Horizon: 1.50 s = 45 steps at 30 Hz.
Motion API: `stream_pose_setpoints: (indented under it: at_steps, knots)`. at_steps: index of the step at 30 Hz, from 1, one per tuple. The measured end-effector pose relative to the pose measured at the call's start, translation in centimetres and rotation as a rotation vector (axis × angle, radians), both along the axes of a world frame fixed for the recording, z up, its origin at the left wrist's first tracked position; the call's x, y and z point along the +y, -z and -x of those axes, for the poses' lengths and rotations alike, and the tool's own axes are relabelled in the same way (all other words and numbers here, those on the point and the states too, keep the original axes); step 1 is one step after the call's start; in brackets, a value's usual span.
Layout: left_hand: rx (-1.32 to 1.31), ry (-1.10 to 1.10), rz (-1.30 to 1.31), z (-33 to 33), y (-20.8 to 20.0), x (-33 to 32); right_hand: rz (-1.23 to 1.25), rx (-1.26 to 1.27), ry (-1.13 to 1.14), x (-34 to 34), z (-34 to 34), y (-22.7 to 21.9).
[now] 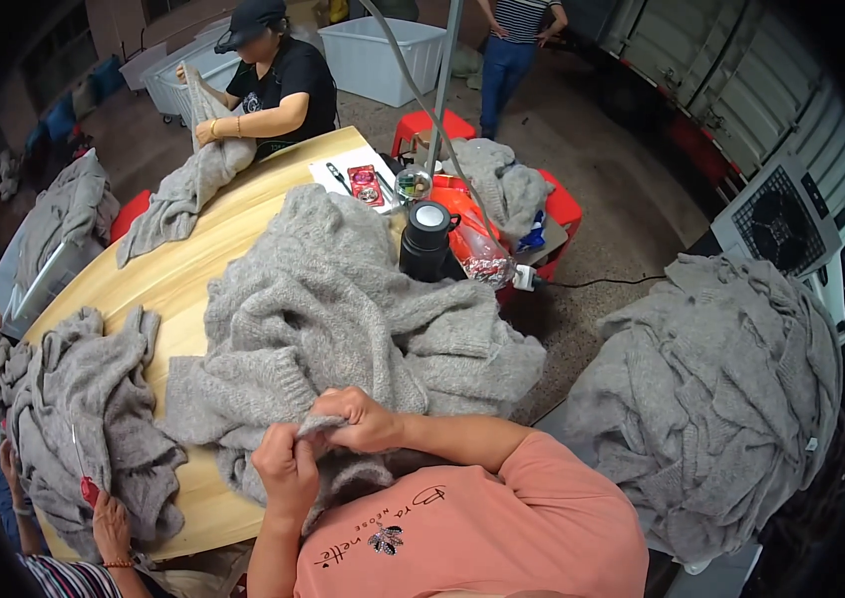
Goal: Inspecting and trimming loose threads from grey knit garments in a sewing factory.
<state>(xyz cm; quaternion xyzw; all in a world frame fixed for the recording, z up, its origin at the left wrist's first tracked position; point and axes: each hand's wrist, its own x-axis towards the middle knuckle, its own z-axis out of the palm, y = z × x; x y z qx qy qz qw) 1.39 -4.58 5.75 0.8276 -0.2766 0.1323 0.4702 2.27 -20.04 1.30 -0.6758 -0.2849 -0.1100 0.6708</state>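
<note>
A grey knitted sweater (343, 289) lies crumpled across the wooden table in front of me, its near part hanging over my lap. My left hand (286, 464) is closed on a fold of its edge. Beside it, my right hand (355, 419) grips the same stretch of knit, thumb and fingers pressed together. A short strip of fabric spans the two fists. The fingertips are partly hidden by the cloth.
More grey knitwear is heaped at the right (706, 399) and at the table's left (94, 419), where a co-worker's hand (111, 528) rests. A black flask (426, 242) stands beyond my sweater. Another person (278, 95) handles knitwear across the wooden table (188, 264).
</note>
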Motion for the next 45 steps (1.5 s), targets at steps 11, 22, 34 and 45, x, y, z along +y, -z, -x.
stream_pose_setpoints:
  at_steps: [11, 22, 34, 45]
  knots:
    - [0.147, -0.038, 0.181, 0.8, 1.4, 0.1, -0.163, 0.501, -0.159, 0.2, 1.5, -1.0]
    - [0.571, 0.011, 0.575, 0.2, -0.2, 2.5, 0.726, 0.078, -0.026, -7.1, -1.5, 0.6]
    - [0.756, 0.241, 0.738, -0.8, -2.0, 4.1, 0.253, 0.054, 0.043, -7.4, 1.6, -3.0]
    - [0.702, 0.351, 0.632, -0.8, -3.0, 3.5, 0.366, -0.317, -0.144, -5.6, 1.5, -5.2]
